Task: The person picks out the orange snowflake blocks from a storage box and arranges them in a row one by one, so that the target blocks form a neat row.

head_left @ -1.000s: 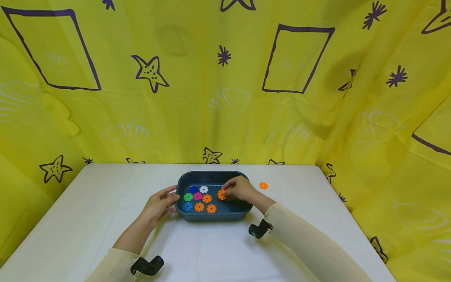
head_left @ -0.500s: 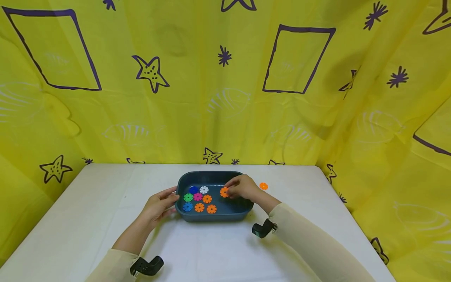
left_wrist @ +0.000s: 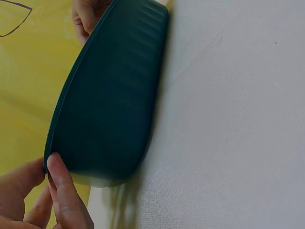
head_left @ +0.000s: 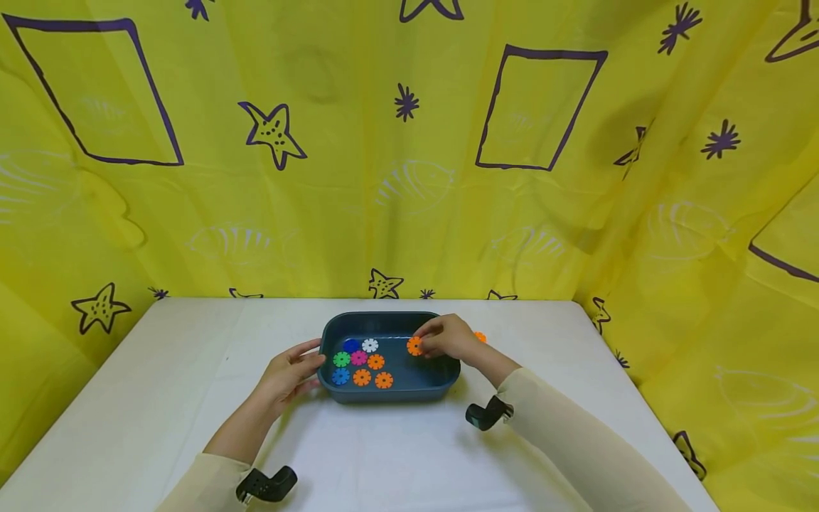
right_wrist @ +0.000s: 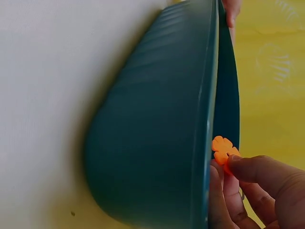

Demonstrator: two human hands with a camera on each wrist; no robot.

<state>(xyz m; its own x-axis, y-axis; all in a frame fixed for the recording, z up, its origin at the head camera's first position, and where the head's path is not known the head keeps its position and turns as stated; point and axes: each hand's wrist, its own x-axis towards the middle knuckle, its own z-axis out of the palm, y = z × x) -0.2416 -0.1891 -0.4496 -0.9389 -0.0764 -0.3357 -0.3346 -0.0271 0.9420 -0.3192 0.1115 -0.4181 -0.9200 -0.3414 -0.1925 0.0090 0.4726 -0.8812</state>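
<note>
A dark teal plastic basin (head_left: 390, 395) stands on the white table, with several notched snowflake discs lying on the left of its floor. My left hand (head_left: 288, 373) grips the basin's left rim, and in the left wrist view the thumb (left_wrist: 59, 167) presses the wall. Over the basin's right part, my right hand (head_left: 450, 336) pinches an orange snowflake disc (head_left: 414, 346) between thumb and fingers. The right wrist view shows this orange disc (right_wrist: 223, 150) just inside the rim. Among the lying discs are a white one (head_left: 370, 345), a pink one (head_left: 359, 358) and a green one (head_left: 342, 359).
Another orange disc (head_left: 480, 336) lies on the table right of the basin, partly hidden by my right hand. Behind the table (head_left: 192, 370) hangs a yellow patterned curtain (head_left: 333, 213), which also runs along both sides. A black camera mount sits on each wrist.
My right hand has drifted a little right and away from me with the orange disc, now covering part of the disc on the table. The left hand and basin stay put.
</note>
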